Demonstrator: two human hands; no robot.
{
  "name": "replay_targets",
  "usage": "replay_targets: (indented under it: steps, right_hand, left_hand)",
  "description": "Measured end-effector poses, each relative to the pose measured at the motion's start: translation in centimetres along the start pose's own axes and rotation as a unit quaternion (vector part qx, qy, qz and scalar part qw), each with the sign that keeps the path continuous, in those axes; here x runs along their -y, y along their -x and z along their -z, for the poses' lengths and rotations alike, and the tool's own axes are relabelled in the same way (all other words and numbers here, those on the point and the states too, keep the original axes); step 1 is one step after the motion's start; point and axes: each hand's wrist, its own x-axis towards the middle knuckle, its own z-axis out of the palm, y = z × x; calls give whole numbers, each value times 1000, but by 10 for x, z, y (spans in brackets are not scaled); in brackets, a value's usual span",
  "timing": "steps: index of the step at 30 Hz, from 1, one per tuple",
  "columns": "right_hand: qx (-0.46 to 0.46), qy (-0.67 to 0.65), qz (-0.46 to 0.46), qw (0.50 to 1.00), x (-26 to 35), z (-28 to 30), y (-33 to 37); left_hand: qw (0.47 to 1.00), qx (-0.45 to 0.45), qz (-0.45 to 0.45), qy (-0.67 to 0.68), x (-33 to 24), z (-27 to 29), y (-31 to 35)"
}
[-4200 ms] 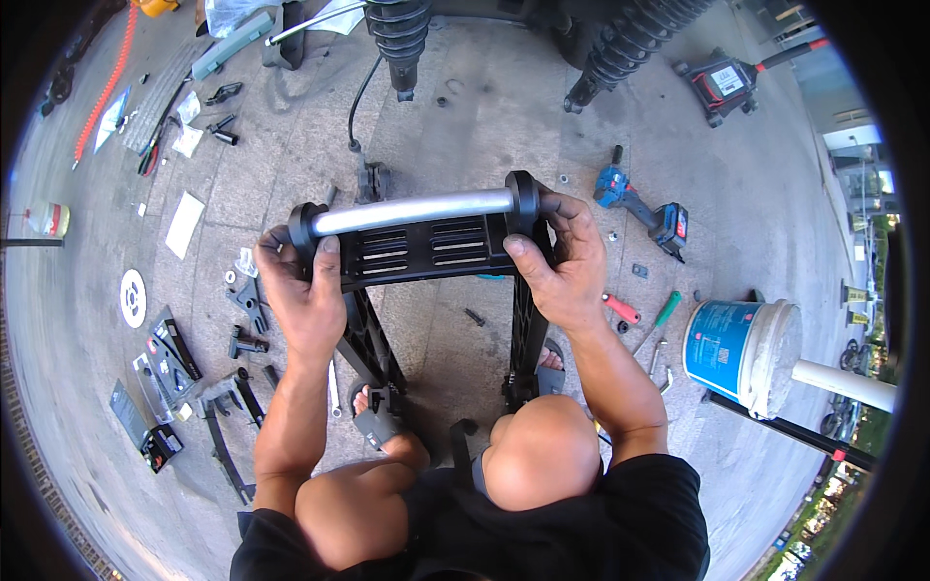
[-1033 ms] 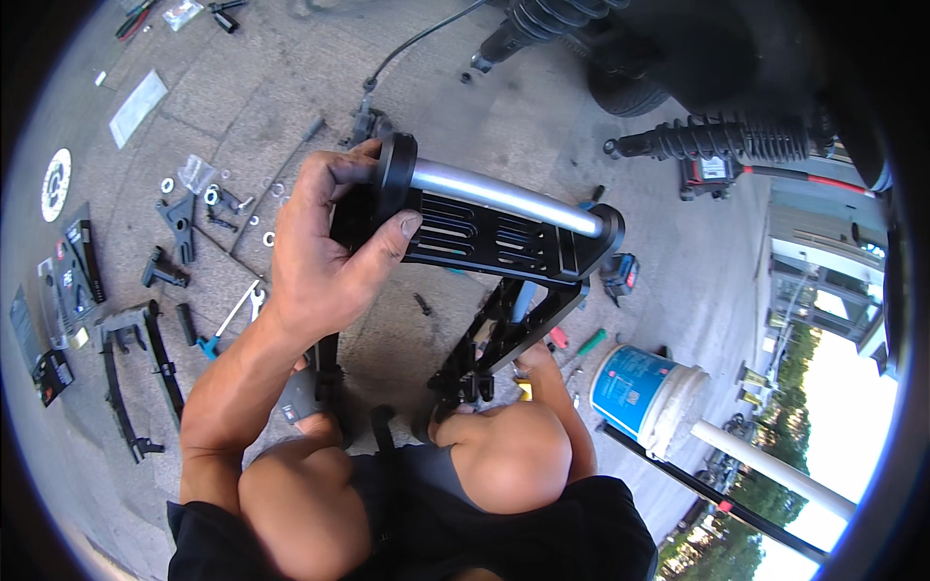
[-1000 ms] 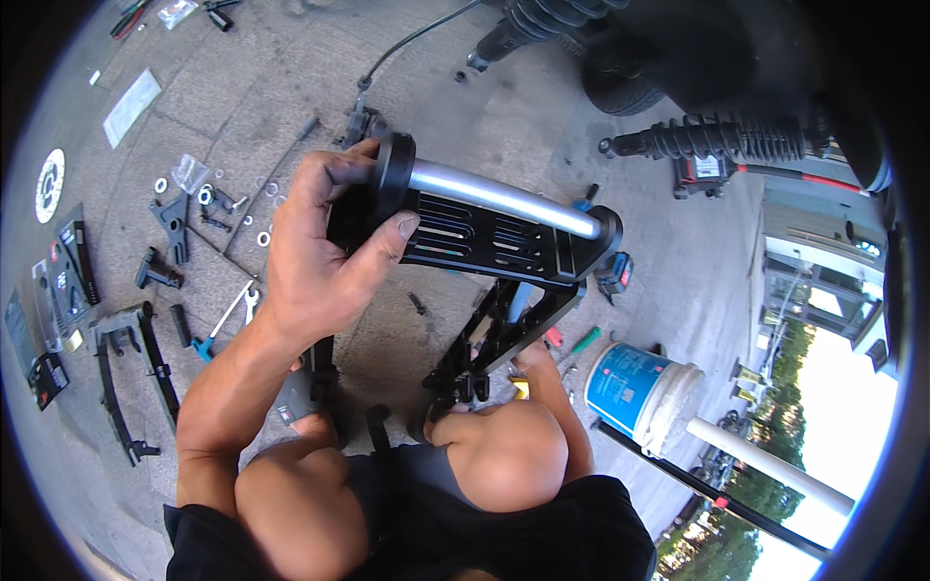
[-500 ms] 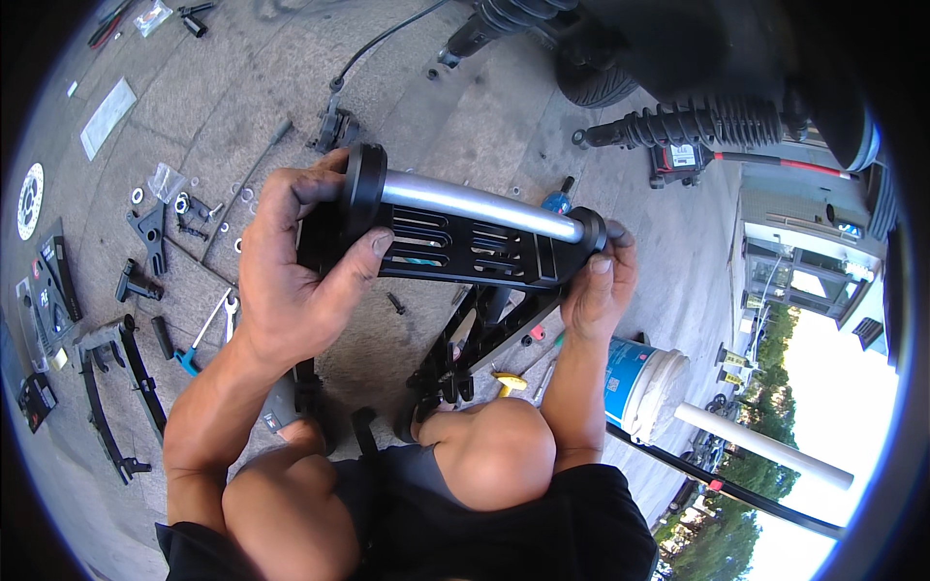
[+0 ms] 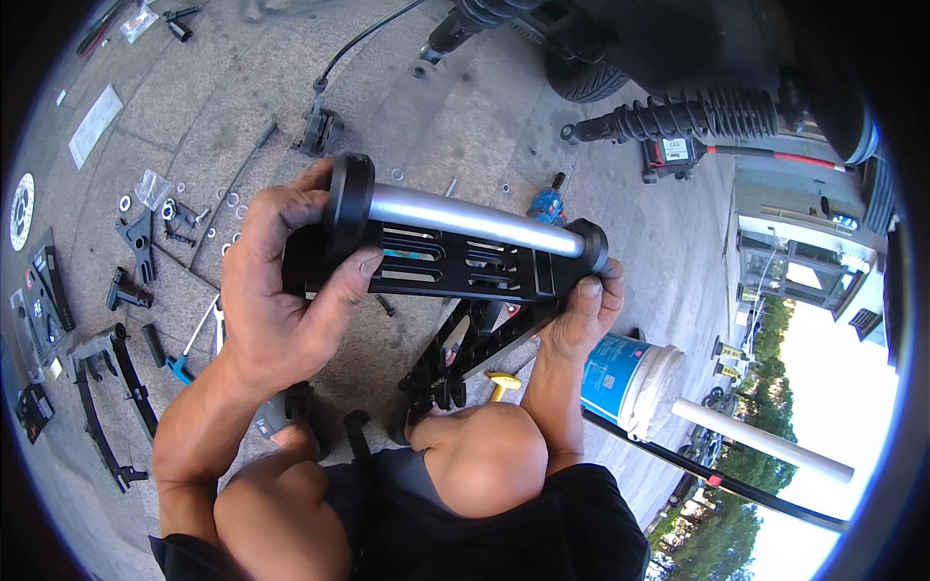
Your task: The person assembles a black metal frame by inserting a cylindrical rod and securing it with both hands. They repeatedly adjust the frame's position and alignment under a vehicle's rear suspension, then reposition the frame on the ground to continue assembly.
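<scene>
Both my hands hold up a black slotted swingarm (image 5: 455, 276) in front of my knees. A bright silver tube (image 5: 475, 215) spans its top end, between two round black end pieces. My left hand (image 5: 281, 310) grips the left end, with the thumb on the front face and the fingers behind. At the right end, my right hand (image 5: 579, 324) pinches the corner beneath the end piece, its fingers partly hidden. The long lower arms of the swingarm reach down toward my feet.
Washers, bolts, a black bracket (image 5: 138, 242) and a teal-handled tool (image 5: 180, 368) lie on the left paving. A black frame part (image 5: 116, 387) rests nearer. Ahead are shock absorbers (image 5: 668, 121) and a red jack (image 5: 675, 153). A blue-and-white bucket (image 5: 620, 382) stands right.
The swingarm and both hands have shifted slightly left in view, along with the surroundings. More of the blue tool beyond the tube now shows. Both hands keep their grip.
</scene>
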Motion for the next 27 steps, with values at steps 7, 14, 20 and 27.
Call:
replay_targets:
  steps: [7, 14, 20, 27]
  right_hand:
    - [6, 26, 12, 1000, 1, -3, 2]
    - [-3, 11, -10, 1000, 2, -4, 4]
    - [4, 45, 1, 999, -1, -3, 4]
    - [7, 34, 12, 999, 1, -5, 5]
  left_hand:
    - [996, -41, 21, 74, -1, -2, 5]
    - [1000, -4, -10, 24, 1, 4, 3]
    - [995, -53, 42, 72, -3, -1, 6]
    - [996, -32, 60, 51, -7, 2, 6]
